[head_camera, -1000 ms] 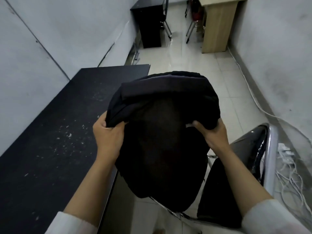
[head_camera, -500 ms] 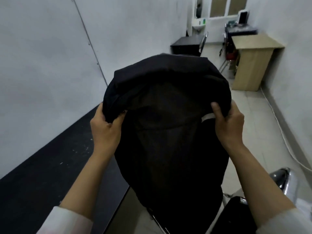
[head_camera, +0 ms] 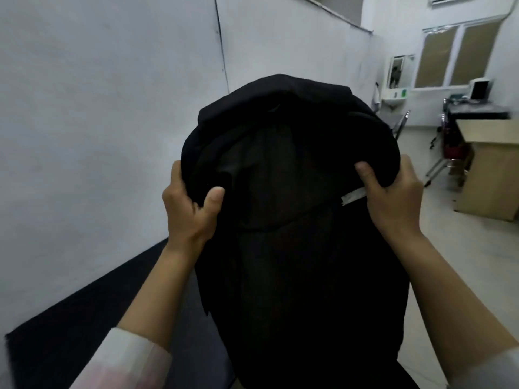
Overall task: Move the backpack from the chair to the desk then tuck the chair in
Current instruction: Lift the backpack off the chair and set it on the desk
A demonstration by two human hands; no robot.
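Left hand [head_camera: 191, 209] and right hand [head_camera: 393, 197] each pinch the limp, rumpled black backpack [head_camera: 295, 220], hanging above the desk [head_camera: 70, 332].

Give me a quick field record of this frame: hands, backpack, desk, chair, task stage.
left hand: gripping the backpack's upper left edge
right hand: gripping its upper right edge
backpack: black, held up in the air by both hands, hanging down between the arms
desk: black top at lower left along the wall, nothing seen on the visible part
chair: not in view
background: wooden desk at far right
task stage: backpack lifted, not yet on the desk
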